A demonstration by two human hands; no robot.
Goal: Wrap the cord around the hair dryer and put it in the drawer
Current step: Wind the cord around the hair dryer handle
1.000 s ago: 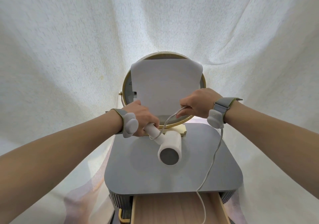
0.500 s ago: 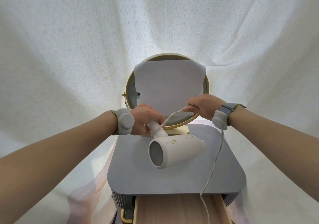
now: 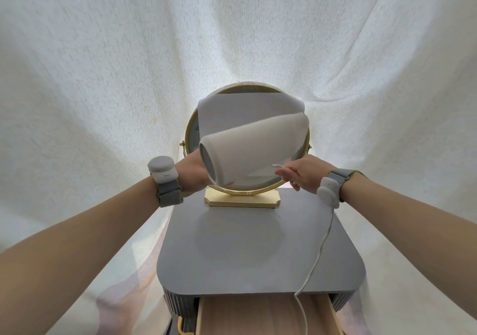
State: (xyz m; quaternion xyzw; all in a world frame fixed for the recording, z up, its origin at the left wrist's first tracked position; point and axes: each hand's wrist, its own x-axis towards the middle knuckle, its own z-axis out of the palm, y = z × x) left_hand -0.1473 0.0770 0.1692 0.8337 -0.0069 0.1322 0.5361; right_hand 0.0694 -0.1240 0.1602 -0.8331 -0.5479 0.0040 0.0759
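Above the grey cabinet [image 3: 258,252], the left hand [image 3: 192,173] is gripping the raised hair dryer [image 3: 254,151]; the right hand [image 3: 305,174] is pinching its cord [image 3: 321,247], trailing into the open drawer [image 3: 258,316].

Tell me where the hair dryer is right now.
In the head view the hair dryer is held up in the air by the left hand, in front of the round mirror, above the grey cabinet top.

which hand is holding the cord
The right hand pinches the cord; the left hand sits behind the hair dryer, apparently holding it.
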